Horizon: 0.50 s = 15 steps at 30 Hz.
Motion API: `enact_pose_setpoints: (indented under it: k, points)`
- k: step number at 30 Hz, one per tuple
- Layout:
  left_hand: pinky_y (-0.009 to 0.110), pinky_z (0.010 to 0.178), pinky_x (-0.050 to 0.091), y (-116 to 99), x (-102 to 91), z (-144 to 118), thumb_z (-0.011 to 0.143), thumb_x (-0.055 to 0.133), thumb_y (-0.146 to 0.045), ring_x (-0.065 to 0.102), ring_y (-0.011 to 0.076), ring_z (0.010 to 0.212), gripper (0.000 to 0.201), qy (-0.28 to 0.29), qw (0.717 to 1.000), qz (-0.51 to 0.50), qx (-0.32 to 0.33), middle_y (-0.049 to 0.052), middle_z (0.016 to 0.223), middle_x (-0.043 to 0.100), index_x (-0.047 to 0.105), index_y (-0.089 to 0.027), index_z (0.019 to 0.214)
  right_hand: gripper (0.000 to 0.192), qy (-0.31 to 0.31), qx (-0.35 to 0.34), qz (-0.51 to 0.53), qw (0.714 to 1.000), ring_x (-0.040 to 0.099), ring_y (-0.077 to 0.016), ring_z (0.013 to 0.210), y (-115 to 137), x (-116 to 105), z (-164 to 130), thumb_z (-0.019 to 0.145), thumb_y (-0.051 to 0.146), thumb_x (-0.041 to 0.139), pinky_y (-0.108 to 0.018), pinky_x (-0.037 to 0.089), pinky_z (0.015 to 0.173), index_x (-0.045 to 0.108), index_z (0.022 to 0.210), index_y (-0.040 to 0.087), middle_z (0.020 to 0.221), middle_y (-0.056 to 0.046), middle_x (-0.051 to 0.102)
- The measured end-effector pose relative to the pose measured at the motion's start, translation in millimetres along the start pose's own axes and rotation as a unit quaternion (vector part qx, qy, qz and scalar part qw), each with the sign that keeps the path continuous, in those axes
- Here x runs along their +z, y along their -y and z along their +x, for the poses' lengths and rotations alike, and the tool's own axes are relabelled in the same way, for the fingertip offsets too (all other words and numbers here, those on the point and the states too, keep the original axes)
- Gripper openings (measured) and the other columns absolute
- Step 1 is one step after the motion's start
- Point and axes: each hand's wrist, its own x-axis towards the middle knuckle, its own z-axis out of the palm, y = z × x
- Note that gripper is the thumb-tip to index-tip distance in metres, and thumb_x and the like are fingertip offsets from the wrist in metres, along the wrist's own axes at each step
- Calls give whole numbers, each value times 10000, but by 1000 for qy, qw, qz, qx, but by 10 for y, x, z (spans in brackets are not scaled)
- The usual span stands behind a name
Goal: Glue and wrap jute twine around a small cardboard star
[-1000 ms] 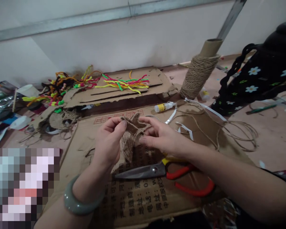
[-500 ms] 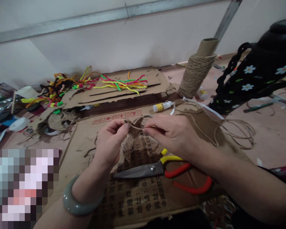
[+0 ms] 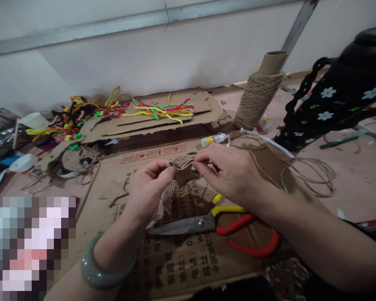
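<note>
A small cardboard piece (image 3: 185, 177), partly wrapped in rows of brown jute twine (image 3: 183, 160), is held up over a large printed cardboard sheet (image 3: 113, 225). My left hand (image 3: 146, 186) pinches its left edge between thumb and forefinger. At the right edge, my right hand (image 3: 235, 171) is closed, with thumb and fingertip pinching the twine. More wound twine (image 3: 168, 196) shows below, partly behind my left hand; whether it belongs to the same piece I cannot tell. Scissors (image 3: 191, 223) with yellow and red handles lie just below my hands.
Behind my right hand lies a small glue bottle (image 3: 211, 140). A twine roll (image 3: 258, 100) stands beyond it, near a black flowered flask (image 3: 335, 92). Colourful pipe cleaners (image 3: 163, 109) lie on cardboard at the back. Loose twine (image 3: 316, 177) is coiled on the right.
The cardboard piece has turned, so its twine-wrapped rows now show along the top. The strand stretched between my hands before now lies against the piece. The scissors have not moved.
</note>
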Motion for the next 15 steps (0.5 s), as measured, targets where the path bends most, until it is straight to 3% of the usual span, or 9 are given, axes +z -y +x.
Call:
enact_pose_setpoints:
  k: [8, 15]
  points:
    - [243, 643, 422, -4, 9, -14, 582, 769, -249, 545, 115, 624, 147, 9, 1000, -1, -21, 2, 622, 631, 671, -152, 635, 250, 16, -33, -12, 999, 597, -126, 758, -26, 11, -20, 921, 266, 409, -237, 417, 682, 630, 986, 171, 842, -42, 675]
    - [222, 634, 423, 4, 8, -8, 572, 785, -234, 548, 96, 612, 144, 9, 999, -16, -28, -5, 631, 649, 675, -159, 627, 243, 55, 1, 29, 998, 607, -127, 748, -40, 12, 5, 905, 262, 445, -237, 413, 679, 662, 959, 167, 837, -36, 698]
